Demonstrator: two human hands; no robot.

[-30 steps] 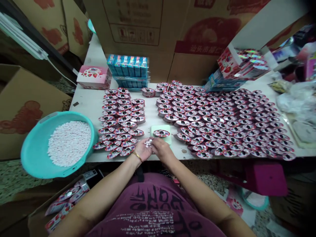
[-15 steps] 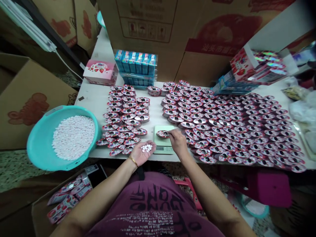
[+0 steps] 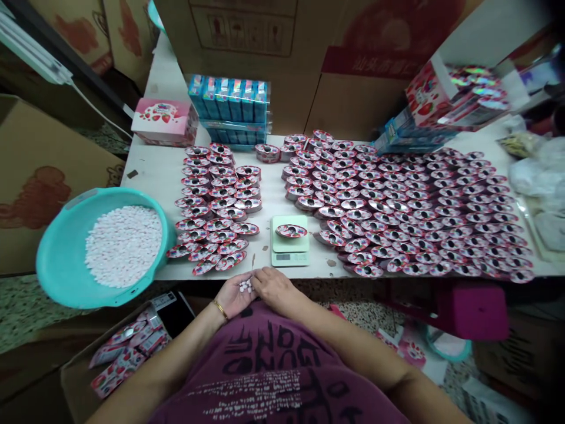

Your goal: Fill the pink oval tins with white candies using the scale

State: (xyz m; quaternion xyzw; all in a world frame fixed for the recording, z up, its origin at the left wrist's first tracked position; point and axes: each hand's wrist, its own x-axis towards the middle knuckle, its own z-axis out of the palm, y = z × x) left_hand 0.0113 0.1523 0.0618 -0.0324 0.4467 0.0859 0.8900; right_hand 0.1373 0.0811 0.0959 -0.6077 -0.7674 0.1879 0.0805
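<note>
Few white tablets (image 3: 245, 287) cupped in open left hand (image 3: 235, 292) at table (image 3: 154, 176) edge; right hand (image 3: 272, 285) touching it, fingers pinching at the pile. One tin (image 3: 291, 231) on scale (image 3: 289, 241), long axis left-right, hole up. Basin (image 3: 66, 259) heaped with tablets at left.

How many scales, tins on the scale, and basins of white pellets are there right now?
Scale: 1
Tin on the scale: 1
Basin of white pellets: 1
Total: 3
</note>
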